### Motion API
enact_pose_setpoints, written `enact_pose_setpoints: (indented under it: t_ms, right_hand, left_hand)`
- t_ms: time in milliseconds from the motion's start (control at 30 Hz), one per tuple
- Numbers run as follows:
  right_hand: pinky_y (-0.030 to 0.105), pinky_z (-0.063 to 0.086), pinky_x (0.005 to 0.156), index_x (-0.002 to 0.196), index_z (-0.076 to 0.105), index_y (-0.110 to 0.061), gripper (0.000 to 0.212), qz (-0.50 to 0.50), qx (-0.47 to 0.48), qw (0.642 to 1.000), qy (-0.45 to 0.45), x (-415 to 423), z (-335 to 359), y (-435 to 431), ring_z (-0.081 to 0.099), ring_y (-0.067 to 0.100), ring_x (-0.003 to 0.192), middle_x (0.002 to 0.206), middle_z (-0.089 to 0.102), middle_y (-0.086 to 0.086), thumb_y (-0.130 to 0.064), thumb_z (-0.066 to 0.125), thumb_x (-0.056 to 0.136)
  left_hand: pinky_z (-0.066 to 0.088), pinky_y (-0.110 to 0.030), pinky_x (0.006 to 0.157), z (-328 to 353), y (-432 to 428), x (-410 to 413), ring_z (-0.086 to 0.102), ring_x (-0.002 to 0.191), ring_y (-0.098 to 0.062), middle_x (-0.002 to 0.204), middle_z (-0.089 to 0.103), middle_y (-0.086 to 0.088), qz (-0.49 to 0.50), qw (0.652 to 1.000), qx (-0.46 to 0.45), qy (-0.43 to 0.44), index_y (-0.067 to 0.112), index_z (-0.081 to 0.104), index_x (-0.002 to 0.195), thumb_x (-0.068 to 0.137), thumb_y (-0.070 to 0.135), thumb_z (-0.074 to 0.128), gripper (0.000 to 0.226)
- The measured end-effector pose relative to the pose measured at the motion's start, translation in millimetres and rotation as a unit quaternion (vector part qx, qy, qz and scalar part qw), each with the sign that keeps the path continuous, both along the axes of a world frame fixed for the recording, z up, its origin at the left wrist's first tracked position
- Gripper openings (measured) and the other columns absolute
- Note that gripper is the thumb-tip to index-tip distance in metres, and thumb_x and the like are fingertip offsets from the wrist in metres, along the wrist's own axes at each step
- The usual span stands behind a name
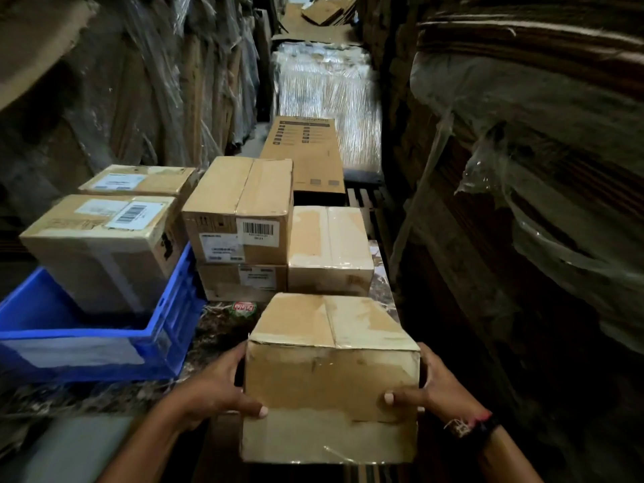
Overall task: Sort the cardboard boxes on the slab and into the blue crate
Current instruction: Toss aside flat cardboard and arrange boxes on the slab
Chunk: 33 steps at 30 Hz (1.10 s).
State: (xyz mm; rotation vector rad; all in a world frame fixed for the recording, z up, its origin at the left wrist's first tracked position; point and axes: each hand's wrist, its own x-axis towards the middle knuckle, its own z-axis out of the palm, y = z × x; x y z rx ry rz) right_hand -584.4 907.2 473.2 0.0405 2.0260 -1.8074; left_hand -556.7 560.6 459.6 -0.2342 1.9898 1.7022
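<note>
Head view, left hand (212,388), right hand (441,386) partly behind box (331,381), crate (87,350) cropped.

Cramped storeroom aisle, shrink-wrapped flattened cardboard stacks (146,81) on both sides, wrapped pallet (326,99), labelled cartons (240,210)

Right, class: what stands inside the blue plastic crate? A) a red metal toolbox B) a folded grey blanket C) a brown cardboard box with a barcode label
C: the brown cardboard box with a barcode label stands in the blue plastic crate, base below its rim.
</note>
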Motion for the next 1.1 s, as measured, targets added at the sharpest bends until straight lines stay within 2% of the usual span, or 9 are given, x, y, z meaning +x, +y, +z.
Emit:
enact_pose_setpoints:
  t_ms: [100,233,400,567,700,833,933,1033,1100]
  right_hand:
    - [0.018,0.054,0.063,0.116,0.049,-0.012,0.076,0.002,0.017,1.0,0.018,16.8,-1.5,4.2,0.069,0.002,0.083,0.103,0.067,0.004,0.019,0.082,0.055]
    - [0.017,0.053,0.072,0.119,0.048,-0.013,0.086,0.005,0.044,0.998,0.05,32.5,0.8,8.6,0.064,-0.001,0.095,0.114,0.063,0.002,0.005,0.091,0.047]
    - [0.023,0.054,0.072,0.117,0.048,-0.01,0.11,-0.019,0.03,0.997,0.07,47.4,0.8,6.6,0.066,0.006,0.096,0.11,0.066,0.006,-0.025,0.1,0.022]
    - [0.03,0.056,0.072,0.114,0.05,-0.011,0.101,-0.035,0.038,0.994,0.1,51.0,3.8,11.1,0.066,0.015,0.099,0.11,0.067,0.007,-0.012,0.098,0.026]
    - [0.022,0.055,0.065,0.114,0.047,-0.008,0.086,-0.055,0.03,0.991,0.122,39.5,14.7,19.5,0.067,0.005,0.089,0.109,0.065,0.009,0.02,0.086,0.043]
    - [0.024,0.056,0.065,0.115,0.047,-0.009,0.088,-0.058,0.017,0.99,0.126,10.1,25.6,31.0,0.068,0.008,0.091,0.105,0.069,0.007,0.012,0.09,0.042]
    - [0.024,0.056,0.066,0.117,0.046,-0.009,0.088,-0.06,0.015,0.989,0.135,-23.5,30.0,37.2,0.068,0.007,0.093,0.11,0.066,0.005,0.01,0.089,0.043]
    - [0.026,0.056,0.069,0.117,0.046,-0.012,0.096,-0.05,0.023,0.988,0.145,-63.7,32.2,39.1,0.067,0.008,0.097,0.111,0.066,0.001,-0.005,0.096,0.036]
    - [0.025,0.056,0.069,0.116,0.044,-0.012,0.086,-0.045,0.016,0.987,0.155,-90.8,31.4,36.2,0.066,0.006,0.094,0.113,0.064,0.006,0.01,0.091,0.046]
  left_hand:
    - [0.051,-0.019,0.091,-7.0,0.9,16.2,0.057,0.119,-0.005,0.13,0.06,0.011,-0.002,1.0,-0.02,0.016,0.03,0.039,0.141,0.045,0.003,0.096,0.115]
    - [0.045,-0.006,0.083,-3.4,7.3,36.3,0.054,0.109,0.009,0.127,0.052,0.02,-0.003,0.997,-0.02,0.07,0.03,0.033,0.14,0.051,-0.006,0.092,0.113]
    - [0.047,-0.008,0.08,2.5,5.7,47.6,0.055,0.108,0.013,0.133,0.048,0.015,-0.006,0.991,0.0,0.132,0.027,0.031,0.14,0.055,-0.016,0.085,0.109]
    - [0.048,-0.012,0.086,0.6,5.0,39.7,0.051,0.117,0.012,0.142,0.045,0.014,-0.014,0.988,0.014,0.155,0.031,0.03,0.144,0.056,-0.012,0.087,0.113]
    - [0.05,-0.015,0.085,0.6,19.3,20.2,0.041,0.134,-0.009,0.15,0.036,0.012,-0.014,0.985,0.021,0.17,0.031,0.024,0.152,0.057,-0.009,0.088,0.121]
    - [0.054,-0.025,0.089,9.4,33.8,-12.4,0.043,0.132,-0.014,0.144,0.041,0.015,0.001,0.986,0.048,0.163,0.047,0.032,0.138,0.051,0.003,0.094,0.116]
    - [0.052,-0.022,0.092,14.2,39.5,-42.0,0.039,0.134,-0.016,0.144,0.038,0.012,0.014,0.984,0.037,0.171,0.034,0.027,0.149,0.055,-0.001,0.091,0.12]
    - [0.05,-0.021,0.095,22.2,39.6,-74.1,0.041,0.135,-0.013,0.148,0.039,0.011,0.003,0.98,0.012,0.196,0.029,0.026,0.153,0.041,0.03,0.098,0.133]
    - [0.049,-0.015,0.091,27.7,39.4,-92.8,0.047,0.124,-0.001,0.14,0.044,0.018,-0.001,0.981,0.005,0.194,0.029,0.026,0.152,0.034,0.038,0.097,0.138]
